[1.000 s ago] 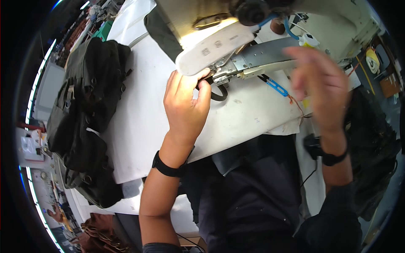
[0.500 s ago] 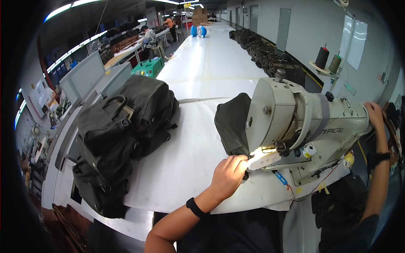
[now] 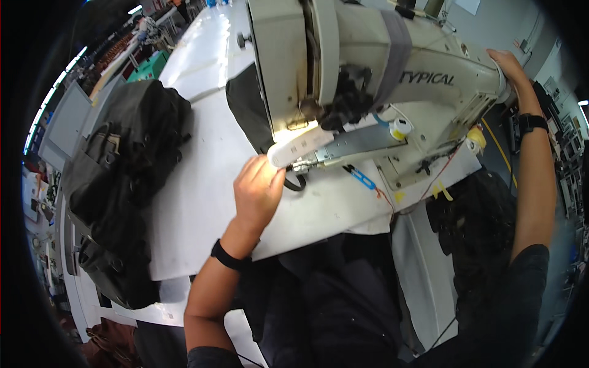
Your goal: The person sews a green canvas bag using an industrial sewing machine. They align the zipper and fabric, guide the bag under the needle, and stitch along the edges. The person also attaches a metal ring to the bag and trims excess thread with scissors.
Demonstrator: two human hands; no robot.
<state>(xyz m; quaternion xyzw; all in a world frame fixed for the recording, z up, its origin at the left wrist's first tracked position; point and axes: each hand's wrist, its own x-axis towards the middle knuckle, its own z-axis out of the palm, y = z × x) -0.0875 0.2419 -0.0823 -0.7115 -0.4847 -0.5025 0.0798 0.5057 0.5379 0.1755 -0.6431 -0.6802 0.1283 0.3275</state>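
Head view: left hand pinches a strap; right hand touches the wheel of the machine, grip hidden from me.

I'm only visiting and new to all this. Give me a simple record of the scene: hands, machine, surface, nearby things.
Left grip: fingertips at the white guard; what they hold is hidden
Right grip: at the right end of the sewing machine
Light: lit beneath the machine's head
Surface: white worktable
Left side: heaped dark bags
Beside machine: blue-handled tool
Behind machine's head: dark fabric
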